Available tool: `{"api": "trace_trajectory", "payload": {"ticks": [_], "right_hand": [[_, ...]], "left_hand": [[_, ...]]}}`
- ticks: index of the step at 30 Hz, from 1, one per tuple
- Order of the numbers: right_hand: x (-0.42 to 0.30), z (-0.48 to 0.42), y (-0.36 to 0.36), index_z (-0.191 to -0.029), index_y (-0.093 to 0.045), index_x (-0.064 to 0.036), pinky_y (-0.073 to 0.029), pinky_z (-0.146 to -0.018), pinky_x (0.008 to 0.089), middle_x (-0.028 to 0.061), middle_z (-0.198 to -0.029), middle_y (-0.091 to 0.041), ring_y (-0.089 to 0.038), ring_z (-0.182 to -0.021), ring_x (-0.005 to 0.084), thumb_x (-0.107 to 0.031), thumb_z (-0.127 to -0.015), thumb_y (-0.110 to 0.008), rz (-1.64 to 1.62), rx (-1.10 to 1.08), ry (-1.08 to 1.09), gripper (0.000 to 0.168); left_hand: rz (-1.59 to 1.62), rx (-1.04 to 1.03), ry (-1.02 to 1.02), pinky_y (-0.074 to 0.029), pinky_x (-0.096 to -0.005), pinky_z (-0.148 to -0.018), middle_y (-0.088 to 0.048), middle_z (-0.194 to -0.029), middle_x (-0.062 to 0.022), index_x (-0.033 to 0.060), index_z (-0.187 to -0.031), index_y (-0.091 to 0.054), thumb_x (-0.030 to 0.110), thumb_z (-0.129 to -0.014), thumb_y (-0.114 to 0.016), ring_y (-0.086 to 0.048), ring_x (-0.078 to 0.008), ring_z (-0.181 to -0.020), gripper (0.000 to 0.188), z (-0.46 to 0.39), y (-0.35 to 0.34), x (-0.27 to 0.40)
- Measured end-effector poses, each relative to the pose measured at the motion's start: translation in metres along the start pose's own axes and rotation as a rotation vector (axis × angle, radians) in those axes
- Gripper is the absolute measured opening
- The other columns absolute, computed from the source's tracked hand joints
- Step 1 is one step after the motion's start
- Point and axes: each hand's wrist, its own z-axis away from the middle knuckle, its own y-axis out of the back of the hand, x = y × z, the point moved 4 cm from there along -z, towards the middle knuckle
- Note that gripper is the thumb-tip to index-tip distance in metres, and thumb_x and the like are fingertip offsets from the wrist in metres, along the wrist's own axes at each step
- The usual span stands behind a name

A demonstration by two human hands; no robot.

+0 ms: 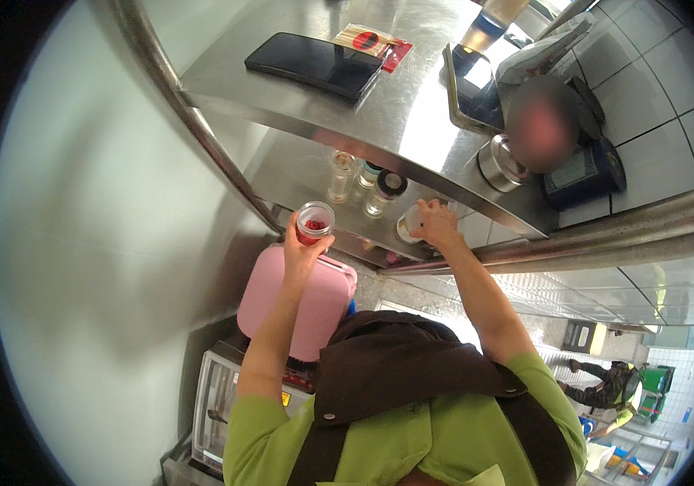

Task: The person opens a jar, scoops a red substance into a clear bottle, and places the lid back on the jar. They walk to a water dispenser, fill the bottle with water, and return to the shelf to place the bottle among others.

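My left hand (301, 244) holds an uncapped clear jar (315, 214) upright, with red pieces in its bottom. On the lower steel shelf, my right hand (438, 226) grips a small jar (406, 227) by its whitish top; the fingers partly hide it. Left of that stands a clear jar with a black lid (392, 184). Behind it is a jar with a teal-edged lid (370, 173), partly under the upper shelf's edge. A taller clear jar (341, 182) stands farther left.
The upper steel shelf (383, 115) overhangs the jars, bearing a black phone (316, 64), a packet of sticks (362, 37) and a metal canister (500, 164). Steel posts (201, 133) flank the shelves. Below my left hand sits a pink case (298, 304). Another person (608, 386) is at lower right.
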Motion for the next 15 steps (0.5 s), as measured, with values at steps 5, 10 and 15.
{"api": "trace_trajectory", "payload": {"ticks": [5, 10, 15], "right_hand": [[-0.012, 0.017, 0.017, -0.146, -0.035, -0.012, -0.039, -0.103, 0.0489, 0.0205, -0.138, -0.046, -0.045, -0.128, 0.0386, -0.047, -0.067, -0.080, -0.016, 0.088, -0.006, 0.097], [-0.033, 0.023, 0.054, -0.145, -0.033, -0.007, -0.038, -0.104, 0.0484, 0.0238, -0.139, -0.045, -0.043, -0.130, 0.0405, -0.052, -0.071, -0.077, -0.357, 0.291, 0.113, 0.097], [-0.052, 0.012, 0.077, -0.143, -0.036, -0.005, -0.038, -0.104, 0.0460, 0.0242, -0.138, -0.047, -0.046, -0.127, 0.0404, -0.051, -0.077, -0.072, -0.459, 0.239, 0.183, 0.088]], "left_hand": [[-0.024, -0.011, -0.122, -0.052, -0.0234, -0.064, -0.059, -0.106, -0.0072, 0.0037, -0.131, -0.040, 0.000, -0.069, -0.081, -0.061, -0.0156, -0.086, 0.074, -0.008, -0.004, -0.023], [-0.396, 0.214, -0.237, -0.041, -0.0402, -0.096, -0.043, -0.127, -0.0188, 0.0031, -0.132, -0.041, 0.013, -0.063, -0.087, -0.047, -0.0312, -0.114, 0.084, -0.034, 0.021, -0.053], [-0.573, 0.320, -0.277, -0.041, -0.0402, -0.100, -0.047, -0.129, -0.0188, 0.0017, -0.135, -0.041, 0.012, -0.062, -0.087, -0.050, -0.0326, -0.118, 0.087, -0.089, 0.037, -0.040]]}}
